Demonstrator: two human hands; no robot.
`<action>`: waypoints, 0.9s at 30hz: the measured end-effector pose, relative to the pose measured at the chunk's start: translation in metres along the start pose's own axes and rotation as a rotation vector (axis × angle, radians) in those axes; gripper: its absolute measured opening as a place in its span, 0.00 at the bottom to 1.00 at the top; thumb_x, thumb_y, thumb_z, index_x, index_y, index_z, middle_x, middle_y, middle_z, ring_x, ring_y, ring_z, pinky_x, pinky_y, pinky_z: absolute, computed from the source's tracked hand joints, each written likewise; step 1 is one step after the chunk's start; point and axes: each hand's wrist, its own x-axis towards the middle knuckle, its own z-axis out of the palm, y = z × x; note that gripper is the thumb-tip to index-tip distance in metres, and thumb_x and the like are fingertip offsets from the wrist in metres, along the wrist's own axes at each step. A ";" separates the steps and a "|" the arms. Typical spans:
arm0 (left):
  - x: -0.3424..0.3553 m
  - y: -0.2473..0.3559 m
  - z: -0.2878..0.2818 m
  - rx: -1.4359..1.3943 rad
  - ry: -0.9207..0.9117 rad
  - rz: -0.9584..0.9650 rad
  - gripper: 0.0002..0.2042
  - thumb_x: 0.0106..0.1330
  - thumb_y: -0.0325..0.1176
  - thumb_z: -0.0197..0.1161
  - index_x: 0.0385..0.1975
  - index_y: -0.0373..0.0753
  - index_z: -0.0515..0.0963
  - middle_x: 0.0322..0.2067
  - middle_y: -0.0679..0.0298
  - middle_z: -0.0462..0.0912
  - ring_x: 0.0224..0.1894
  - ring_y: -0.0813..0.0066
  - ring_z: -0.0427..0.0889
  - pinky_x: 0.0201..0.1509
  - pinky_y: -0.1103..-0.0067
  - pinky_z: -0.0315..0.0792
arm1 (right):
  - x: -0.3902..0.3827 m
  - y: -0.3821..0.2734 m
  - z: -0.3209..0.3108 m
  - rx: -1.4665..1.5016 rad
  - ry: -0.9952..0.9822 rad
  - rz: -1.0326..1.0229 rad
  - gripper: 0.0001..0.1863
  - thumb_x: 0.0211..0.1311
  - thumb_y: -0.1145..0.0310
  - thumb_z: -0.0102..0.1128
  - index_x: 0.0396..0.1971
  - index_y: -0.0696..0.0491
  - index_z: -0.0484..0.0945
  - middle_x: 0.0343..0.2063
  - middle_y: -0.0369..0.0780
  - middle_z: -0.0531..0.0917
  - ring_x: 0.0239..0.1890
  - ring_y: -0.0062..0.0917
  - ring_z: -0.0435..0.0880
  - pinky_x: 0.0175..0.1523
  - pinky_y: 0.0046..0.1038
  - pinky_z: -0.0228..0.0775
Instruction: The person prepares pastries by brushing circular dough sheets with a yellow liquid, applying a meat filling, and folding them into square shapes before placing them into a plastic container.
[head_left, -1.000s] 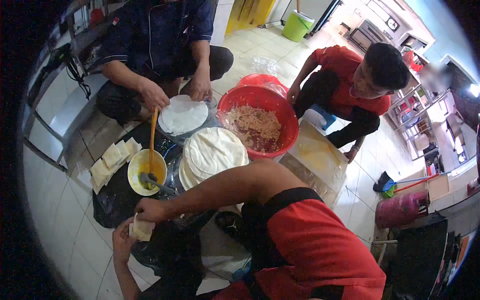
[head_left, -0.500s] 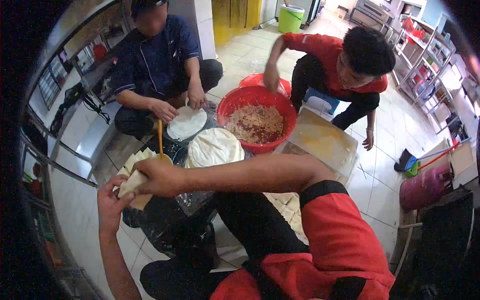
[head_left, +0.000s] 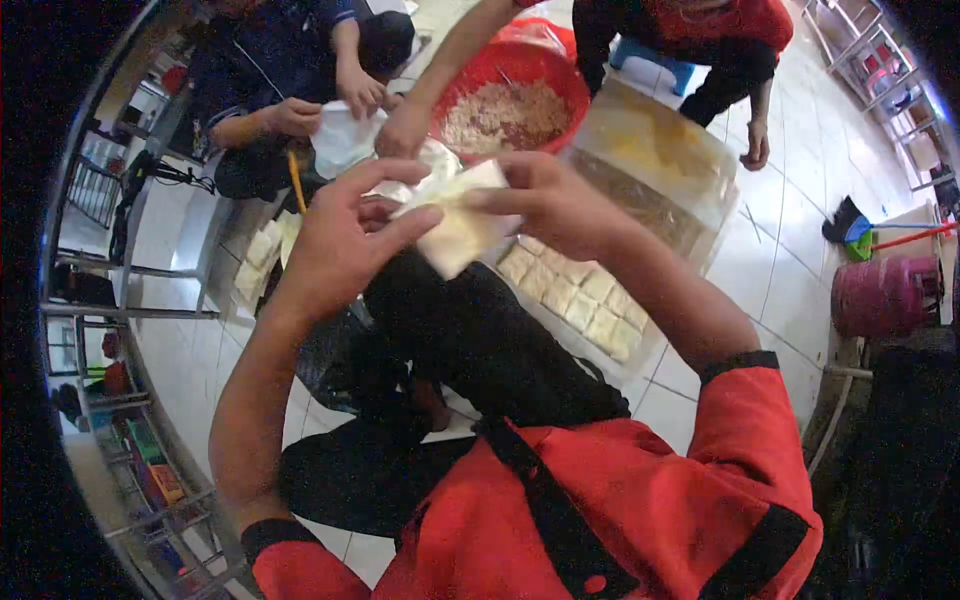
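Observation:
Over my knees, my left hand [head_left: 345,225] and my right hand [head_left: 555,205] hold a pale, folded square pastry [head_left: 462,232] between their fingers, the left at its left edge and the right at its upper right. Motion blurs the pastry a little. Just behind it is a stack of round dough wrappers [head_left: 437,160], mostly hidden by my hands. To my right, rows of folded pastry squares [head_left: 580,295] lie on a tray. More folded pieces [head_left: 258,258] lie to the left, near an orange stick-like handle [head_left: 297,182] partly behind my left hand.
A red tub [head_left: 578,95] of crumbly filling [head_left: 505,115] stands ahead. One co-worker's hand [head_left: 405,128] reaches by the wrappers; another person holds a white round sheet [head_left: 345,138]. A plastic container [head_left: 650,135] sits right of the tub. Farther right are a broom [head_left: 848,222] and a pink gas cylinder [head_left: 885,297].
Both my hands have moved from the pieces at the left to the middle, bringing a pastry square. The red-sleeved co-worker's hand has moved from the tub's far rim to the wrapper stack.

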 end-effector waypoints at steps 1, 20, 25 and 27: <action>-0.002 0.000 0.003 0.033 -0.021 0.033 0.19 0.62 0.30 0.71 0.53 0.36 0.77 0.50 0.63 0.80 0.49 0.75 0.82 0.53 0.78 0.77 | -0.017 0.001 -0.013 0.086 0.053 0.053 0.19 0.65 0.65 0.66 0.52 0.59 0.79 0.43 0.41 0.86 0.44 0.25 0.86 0.49 0.29 0.79; -0.221 -0.234 -0.151 -0.031 0.420 -0.636 0.19 0.73 0.45 0.59 0.54 0.37 0.77 0.50 0.63 0.80 0.49 0.71 0.82 0.52 0.75 0.75 | -0.202 0.270 -0.372 -0.361 0.485 0.581 0.22 0.60 0.66 0.70 0.53 0.56 0.78 0.44 0.39 0.84 0.44 0.31 0.84 0.39 0.39 0.86; -0.225 -0.215 -0.126 -0.067 0.236 -0.692 0.18 0.74 0.45 0.58 0.53 0.38 0.78 0.49 0.63 0.81 0.48 0.70 0.83 0.51 0.74 0.76 | -0.155 0.283 -0.370 -1.203 0.003 0.637 0.29 0.55 0.57 0.70 0.52 0.60 0.78 0.42 0.50 0.85 0.45 0.37 0.85 0.45 0.38 0.81; -0.216 -0.210 -0.124 -0.026 0.250 -0.689 0.18 0.74 0.45 0.58 0.53 0.38 0.78 0.49 0.63 0.81 0.48 0.71 0.84 0.51 0.74 0.77 | -0.148 0.290 -0.373 -1.135 -0.045 0.689 0.29 0.55 0.55 0.69 0.50 0.61 0.79 0.39 0.54 0.85 0.45 0.41 0.84 0.51 0.39 0.78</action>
